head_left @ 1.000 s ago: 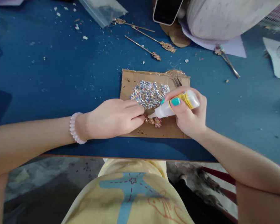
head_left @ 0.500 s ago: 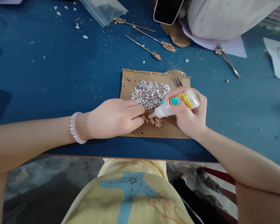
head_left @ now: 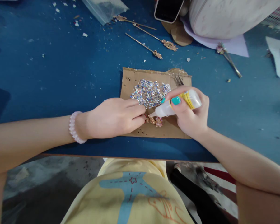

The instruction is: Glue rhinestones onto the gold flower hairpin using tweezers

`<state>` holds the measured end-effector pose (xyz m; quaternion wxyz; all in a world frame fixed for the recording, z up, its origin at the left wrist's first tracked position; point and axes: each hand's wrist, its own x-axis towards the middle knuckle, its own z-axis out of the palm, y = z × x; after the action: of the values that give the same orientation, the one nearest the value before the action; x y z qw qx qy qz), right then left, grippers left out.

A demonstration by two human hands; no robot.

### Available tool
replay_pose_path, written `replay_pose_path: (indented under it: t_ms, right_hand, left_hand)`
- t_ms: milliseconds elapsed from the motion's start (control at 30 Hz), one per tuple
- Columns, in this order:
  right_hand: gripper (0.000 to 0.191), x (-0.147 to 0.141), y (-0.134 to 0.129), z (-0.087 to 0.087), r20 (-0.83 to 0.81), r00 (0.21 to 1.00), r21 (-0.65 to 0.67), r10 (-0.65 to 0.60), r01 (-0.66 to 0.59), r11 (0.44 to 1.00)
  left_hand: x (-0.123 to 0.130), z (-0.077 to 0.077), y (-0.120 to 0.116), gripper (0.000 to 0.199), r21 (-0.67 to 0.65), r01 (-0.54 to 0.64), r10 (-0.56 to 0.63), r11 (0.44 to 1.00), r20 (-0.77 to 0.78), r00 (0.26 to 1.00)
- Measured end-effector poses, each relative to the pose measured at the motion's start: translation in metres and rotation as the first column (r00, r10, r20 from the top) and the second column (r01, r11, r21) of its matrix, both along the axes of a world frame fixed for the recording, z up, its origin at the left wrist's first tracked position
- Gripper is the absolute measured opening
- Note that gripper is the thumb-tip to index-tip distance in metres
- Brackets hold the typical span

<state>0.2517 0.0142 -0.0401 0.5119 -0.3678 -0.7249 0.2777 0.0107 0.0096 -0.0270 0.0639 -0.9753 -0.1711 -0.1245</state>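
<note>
In my right hand (head_left: 192,113), thumb and fingers grip a white glue bottle (head_left: 164,109) with a yellow label, its nozzle slanting down to the left. The nozzle tip is at or just above a gold hair ornament (head_left: 152,120) with a pink flower at its right end. My left hand (head_left: 118,118) is closed at the ornament's left end, pinching it; the part inside the fingers is hidden. Both hands are over a piece of cardboard (head_left: 175,132). A pile of small glittering rhinestones (head_left: 149,91) lies on it, just beyond the ornament.
Tweezers (head_left: 180,80) lie at the cardboard's far right. Several gold hairpins (head_left: 169,45) lie beyond it, near a plastic bag (head_left: 106,11) and a phone (head_left: 168,11). A jewelled hair clip (head_left: 228,59) is at the right, by a pale bag (head_left: 224,18).
The glue bottle's nozzle has shifted very slightly to the right along the ornament. My left hand keeps its pinch. The view has moved a little.
</note>
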Motion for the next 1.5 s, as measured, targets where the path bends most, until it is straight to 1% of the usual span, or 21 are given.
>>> replay_pose_path:
  t_ms: [100, 233, 300, 400, 467, 600, 667, 800, 1000, 1100, 1233, 1500]
  right_hand:
    - [0.030, -0.001, -0.001, 0.002, -0.004, 1.000, -0.002, 0.000, 0.000, 1.000]
    - [0.031, -0.002, -0.002, 0.005, 0.003, 1.000, -0.042, -0.004, 0.004, 0.999]
    - [0.030, -0.001, -0.002, 0.005, 0.020, 1.000, -0.017, 0.007, -0.007, 1.000]
    - [0.028, 0.001, -0.001, 0.003, 0.042, 0.999, 0.031, 0.010, -0.011, 0.999]
    - [0.026, 0.002, -0.001, 0.003, 0.047, 0.999, 0.038, -0.001, -0.001, 0.999]
    - [0.027, 0.003, -0.002, 0.005, 0.060, 0.998, 0.029, 0.017, -0.019, 0.999]
    - [0.029, 0.002, -0.004, 0.007, 0.044, 0.999, 0.007, 0.028, -0.028, 1.000]
    - [0.030, 0.000, -0.006, 0.009, -0.010, 1.000, -0.007, -0.004, 0.004, 1.000]
    - [0.032, -0.001, -0.005, 0.011, 0.077, 0.997, 0.028, 0.003, -0.005, 1.000]
    - [0.032, -0.001, -0.005, 0.010, 0.103, 0.995, 0.049, -0.011, 0.006, 0.999]
    - [0.029, 0.000, -0.006, 0.011, 0.095, 0.995, 0.068, -0.015, 0.009, 0.998]
    - [0.030, -0.002, -0.007, 0.013, 0.081, 0.996, 0.072, 0.027, -0.033, 0.997]
  left_hand:
    - [0.001, 0.000, 0.000, 0.042, 0.021, 0.009, -0.009, 1.000, 0.027, 1.000]
    - [0.001, 0.000, -0.001, 0.040, 0.049, 0.006, -0.008, 0.999, 0.043, 0.999]
    - [0.001, 0.000, -0.001, 0.040, 0.049, 0.004, -0.007, 0.999, 0.049, 0.999]
    - [0.001, -0.001, -0.001, 0.041, 0.029, 0.001, -0.002, 1.000, 0.050, 0.999]
    - [0.002, -0.001, -0.001, 0.043, 0.010, -0.012, 0.011, 1.000, 0.050, 0.999]
    - [0.003, -0.001, -0.002, 0.044, -0.019, -0.035, 0.036, 0.999, 0.058, 0.998]
    - [0.003, -0.001, -0.002, 0.044, -0.015, -0.027, 0.028, 1.000, 0.058, 0.998]
    - [0.002, -0.001, -0.002, 0.041, -0.027, -0.033, 0.034, 0.999, 0.041, 0.999]
    - [0.004, 0.000, -0.003, 0.045, -0.097, -0.080, 0.083, 0.992, 0.024, 0.996]
    - [0.004, 0.001, -0.002, 0.046, -0.061, -0.055, 0.056, 0.997, 0.021, 0.998]
    - [0.002, 0.001, -0.002, 0.044, 0.003, -0.011, 0.011, 1.000, 0.005, 1.000]
    - [0.001, -0.001, -0.001, 0.042, 0.003, -0.019, 0.019, 1.000, -0.014, 1.000]
